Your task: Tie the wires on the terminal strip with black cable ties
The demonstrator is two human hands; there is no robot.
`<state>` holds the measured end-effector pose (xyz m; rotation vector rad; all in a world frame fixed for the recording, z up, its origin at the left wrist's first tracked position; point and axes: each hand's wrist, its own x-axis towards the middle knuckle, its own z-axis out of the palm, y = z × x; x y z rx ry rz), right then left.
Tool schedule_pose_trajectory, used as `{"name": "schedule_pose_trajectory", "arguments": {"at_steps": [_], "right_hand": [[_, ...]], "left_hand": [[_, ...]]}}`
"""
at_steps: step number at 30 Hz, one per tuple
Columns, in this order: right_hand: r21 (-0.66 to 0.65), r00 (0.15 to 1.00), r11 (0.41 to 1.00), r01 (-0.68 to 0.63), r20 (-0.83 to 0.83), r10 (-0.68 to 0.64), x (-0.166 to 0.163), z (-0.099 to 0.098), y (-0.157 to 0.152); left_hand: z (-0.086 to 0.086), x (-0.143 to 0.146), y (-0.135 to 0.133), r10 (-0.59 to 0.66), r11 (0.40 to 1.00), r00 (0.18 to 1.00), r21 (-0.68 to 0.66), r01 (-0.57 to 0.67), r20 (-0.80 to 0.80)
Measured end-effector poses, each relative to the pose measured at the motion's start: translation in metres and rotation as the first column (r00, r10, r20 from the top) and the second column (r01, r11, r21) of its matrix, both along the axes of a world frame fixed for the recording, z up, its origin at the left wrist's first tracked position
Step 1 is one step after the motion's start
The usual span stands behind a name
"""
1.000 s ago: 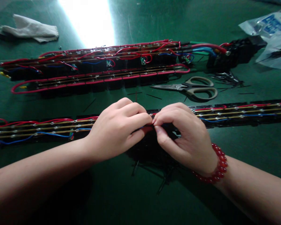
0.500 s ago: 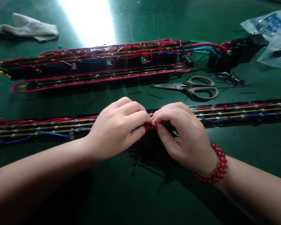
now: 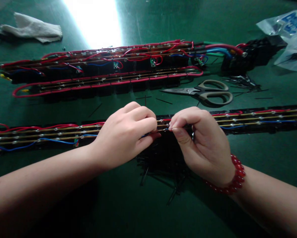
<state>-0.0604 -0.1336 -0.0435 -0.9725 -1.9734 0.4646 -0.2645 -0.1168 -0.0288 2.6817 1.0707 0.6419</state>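
A long black strip (image 3: pixel 56 130) with brass rods and red and blue wires runs crosswise beneath both hands. Over its middle, my left hand (image 3: pixel 128 132) is closed, fingers curled down onto the strip; what its fingertips hold is hidden. Just to the right, my right hand (image 3: pixel 200 142), with a red bead bracelet (image 3: pixel 237 172) at the wrist, pinches thumb against forefinger at the rods. Whatever sits in that pinch is too small to name. A short gap parts the two hands. Below them lies a dark heap of thin black strips (image 3: pixel 173 191), like cable ties.
Beyond the hands lie scissors (image 3: pixel 203 92) and a wired black assembly (image 3: pixel 101 66) with a looped red cable. Thin black offcuts (image 3: pixel 245 82) are scattered around. A white cloth (image 3: pixel 34 28) is at the far left, a plastic bag (image 3: pixel 291 43) at the far right.
My right hand has moved a little to the right, away from my left fingertips, still pinching. A bit of the rods now shows between the hands. My left hand has hardly moved.
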Motion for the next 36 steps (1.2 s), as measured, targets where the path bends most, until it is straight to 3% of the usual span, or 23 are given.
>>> {"name": "schedule_pose_trajectory", "arguments": {"at_steps": [4,9,20,27,36], "right_hand": [[-0.003,0.998,1.0,-0.007,0.055,0.007,-0.0014,0.0009,0.0008],[0.092,0.984,0.993,-0.072,0.171,0.056,-0.0021,0.0006,0.0041],[0.072,0.986,0.994,-0.087,0.15,0.076,-0.0023,0.0034,0.0035],[0.038,0.988,0.999,-0.019,0.152,0.013,-0.0036,0.0017,0.0021],[0.074,0.989,0.993,-0.092,0.121,0.083,-0.001,-0.0002,0.0044]], "left_hand": [[-0.0007,-0.0003,0.0005,0.006,1.0,1.0,0.018,-0.006,-0.017],[-0.0017,-0.0005,-0.0001,-0.004,0.999,1.0,0.048,0.005,-0.025],[-0.0022,-0.0007,0.0001,-0.019,0.996,0.999,0.084,0.022,-0.047],[-0.0031,-0.0009,-0.0004,-0.03,0.984,0.995,0.174,0.045,-0.091],[-0.0044,-0.0001,0.0002,-0.031,0.982,0.996,0.184,0.045,-0.081]]}}
